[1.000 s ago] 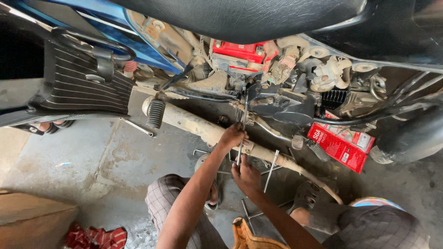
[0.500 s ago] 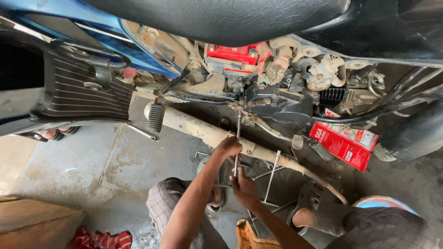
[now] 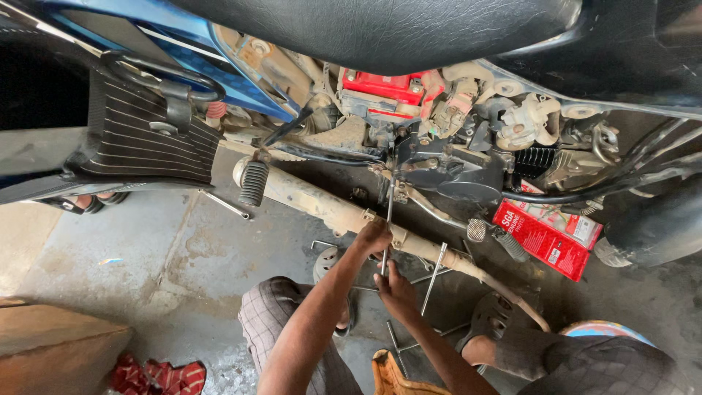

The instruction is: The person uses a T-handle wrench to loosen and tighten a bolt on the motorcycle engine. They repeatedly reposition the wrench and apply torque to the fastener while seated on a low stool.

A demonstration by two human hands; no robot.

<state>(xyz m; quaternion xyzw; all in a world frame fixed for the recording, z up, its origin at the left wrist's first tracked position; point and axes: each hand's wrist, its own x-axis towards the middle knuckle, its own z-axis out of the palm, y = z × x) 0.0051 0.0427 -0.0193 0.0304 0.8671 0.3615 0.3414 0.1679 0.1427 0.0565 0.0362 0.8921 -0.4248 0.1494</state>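
Observation:
A motorcycle stands over me, its dark engine block (image 3: pixel 446 172) in the middle. A thin metal tool rod (image 3: pixel 389 208) runs from the engine's underside down to my hands. My left hand (image 3: pixel 373 235) grips the rod by the dusty tan exhaust pipe (image 3: pixel 322 205). My right hand (image 3: pixel 395 289) is closed on the rod's lower end, just below the left hand. The rod's lower tip is hidden by my fingers.
Another long-handled wrench (image 3: pixel 435 269) and several more tools lie on the grey concrete floor (image 3: pixel 161 256). A red carton (image 3: pixel 540 240) sits under the engine at right. A ribbed footrest peg (image 3: pixel 254 183), a black footboard (image 3: pixel 150 143), a red battery (image 3: pixel 380 84), red cloth (image 3: pixel 157 377) and my sandalled feet are around.
Both hands have slid a little lower along the rod, so more of its upper length shows below the engine. The grip stays the same.

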